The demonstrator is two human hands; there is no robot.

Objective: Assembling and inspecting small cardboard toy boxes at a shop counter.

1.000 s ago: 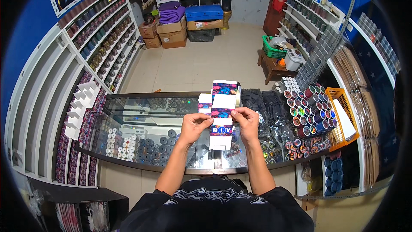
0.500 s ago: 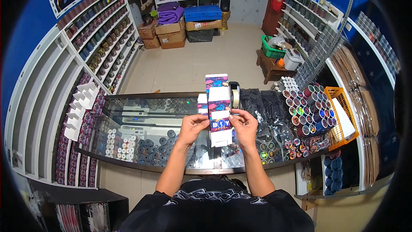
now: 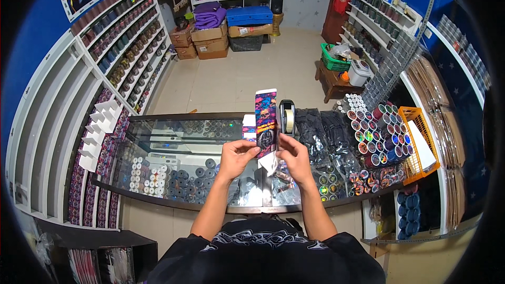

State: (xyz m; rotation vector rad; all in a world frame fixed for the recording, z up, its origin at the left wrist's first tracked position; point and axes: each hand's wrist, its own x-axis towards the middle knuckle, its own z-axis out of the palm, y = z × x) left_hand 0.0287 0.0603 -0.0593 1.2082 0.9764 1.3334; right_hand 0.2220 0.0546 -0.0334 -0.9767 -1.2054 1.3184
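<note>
A tall, colourful printed cardboard box (image 3: 266,115) with white end flaps stands upright between my hands over the glass counter. My left hand (image 3: 238,159) pinches its left edge between thumb and fingers. On the other side, my right hand (image 3: 294,159) has its thumb and fingers closed at the box's lower right edge. The white lower flaps (image 3: 269,163) stick out open below. Just behind the box, another printed carton (image 3: 249,126) shows in part at the left. To the right of the box stands a tape dispenser (image 3: 287,118) with a roll of clear tape.
The glass display counter (image 3: 184,199) holds several white and dark spools. Black plastic-wrapped packs (image 3: 311,137) lie right of the tape. Beyond them are stacked round spools (image 3: 381,131) and an orange basket (image 3: 421,165). White folded cartons (image 3: 97,135) stand on the left shelf.
The flat printed carton has been turned and folded into a narrower box shape, showing a different dark printed side. My right hand has shifted slightly down and its fingers have moved round the edge.
</note>
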